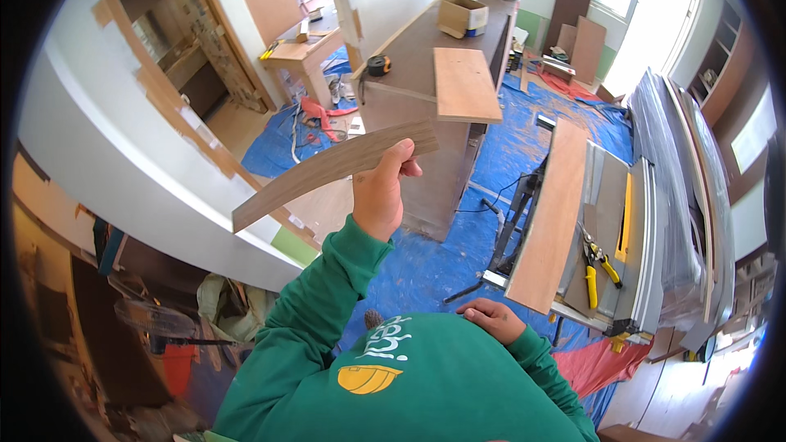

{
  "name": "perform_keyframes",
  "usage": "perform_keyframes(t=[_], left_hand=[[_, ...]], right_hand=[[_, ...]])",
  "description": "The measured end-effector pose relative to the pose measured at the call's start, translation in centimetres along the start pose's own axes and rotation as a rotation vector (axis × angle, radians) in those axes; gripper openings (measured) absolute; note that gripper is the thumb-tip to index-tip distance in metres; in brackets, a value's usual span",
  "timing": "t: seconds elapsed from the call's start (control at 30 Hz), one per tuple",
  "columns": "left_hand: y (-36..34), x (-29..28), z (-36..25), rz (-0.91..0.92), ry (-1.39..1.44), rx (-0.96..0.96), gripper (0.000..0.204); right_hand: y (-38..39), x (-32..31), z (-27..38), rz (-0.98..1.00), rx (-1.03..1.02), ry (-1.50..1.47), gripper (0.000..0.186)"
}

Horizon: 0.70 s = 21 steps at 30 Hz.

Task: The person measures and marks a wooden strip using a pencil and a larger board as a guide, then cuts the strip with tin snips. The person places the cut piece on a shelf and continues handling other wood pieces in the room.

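Observation:
Raised in front of me, my left hand [382, 192] is closed around one end of a narrow wood-grain strip [319, 168]. The strip reaches out to the left, its far end hanging over the white wall ledge, and looks curved in this wide view. My right hand [493, 320] lies low against the front of my green sweatshirt [458, 360], fingers stretched out and holding nothing. Just beyond it, a reddish-brown board [550, 221] lies across the edge of a saw table [606, 172]. Yellow-handled snips [600, 266] rest on the table beside that board.
Ahead stands a brown counter [401, 115] bearing a wooden panel [465, 83], a cardboard box [463, 16] and a tape measure [378, 65]. Blue sheeting [417, 278] covers the floor. Plastic-wrapped panels [667, 180] lean on the right; a bag [229, 307] and clutter sit at left.

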<state>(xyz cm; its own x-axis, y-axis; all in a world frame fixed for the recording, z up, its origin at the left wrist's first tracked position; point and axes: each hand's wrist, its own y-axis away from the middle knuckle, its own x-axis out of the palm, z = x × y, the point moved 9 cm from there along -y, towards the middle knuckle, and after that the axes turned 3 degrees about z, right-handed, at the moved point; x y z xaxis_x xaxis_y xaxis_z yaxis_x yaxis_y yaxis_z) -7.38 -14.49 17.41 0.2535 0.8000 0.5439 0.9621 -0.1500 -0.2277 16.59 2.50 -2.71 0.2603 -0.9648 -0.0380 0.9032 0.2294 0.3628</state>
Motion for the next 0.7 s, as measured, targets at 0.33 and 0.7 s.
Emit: perform_keyframes(t=[0.33,0.7], left_hand=[[4.9,-18.7,6.1,0.081,0.125,-0.412,0.015],[17.4,-43.3,17.5,-0.230,0.110,-1.138,0.022]], right_hand=[[-8.5,4.4,0.8,0.022,0.135,0.057,0.035],[-24.3,8.0,-6.5,0.063,0.367,0.301,0.049]])
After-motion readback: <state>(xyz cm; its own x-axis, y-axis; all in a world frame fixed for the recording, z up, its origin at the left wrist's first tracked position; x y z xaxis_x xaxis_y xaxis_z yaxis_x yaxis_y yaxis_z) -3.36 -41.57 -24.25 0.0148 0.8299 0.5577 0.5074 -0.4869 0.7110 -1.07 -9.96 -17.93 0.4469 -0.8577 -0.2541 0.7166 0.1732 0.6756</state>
